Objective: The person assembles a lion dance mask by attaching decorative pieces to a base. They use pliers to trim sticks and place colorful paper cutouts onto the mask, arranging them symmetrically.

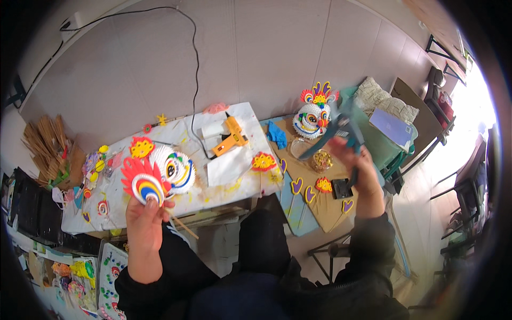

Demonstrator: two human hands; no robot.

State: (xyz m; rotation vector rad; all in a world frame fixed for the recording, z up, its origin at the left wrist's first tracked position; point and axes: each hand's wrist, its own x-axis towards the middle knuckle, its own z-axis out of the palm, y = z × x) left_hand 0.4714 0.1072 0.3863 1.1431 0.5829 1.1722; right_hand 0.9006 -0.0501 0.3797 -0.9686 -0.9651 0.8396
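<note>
My left hand (146, 224) is closed, pinching a frilled ear-shaped piece (145, 184) with a red fringe and white, yellow and blue rings. Thin wooden sticks (184, 226) stick out beneath those fingers. Just behind the piece, a white lion-dance head (176, 169) with a big eye sits on the white table, partly covered. My right hand (354, 160) is wrapped round a dark teal pistol-shaped tool (344, 130), raised over the right-hand table and smeared by motion. A finished-looking lion head (313, 118) with ears and horns stands behind the tool.
An orange glue gun (232, 140) with a black cord lies on the white table (266, 186). Cardboard (325, 213) at right carries horn pieces (309, 194) on sticks, a tub of trimmings (321, 160) and a black box (341, 188). Green chair (381, 144) beyond; wooden sticks bundle (45, 144) far left.
</note>
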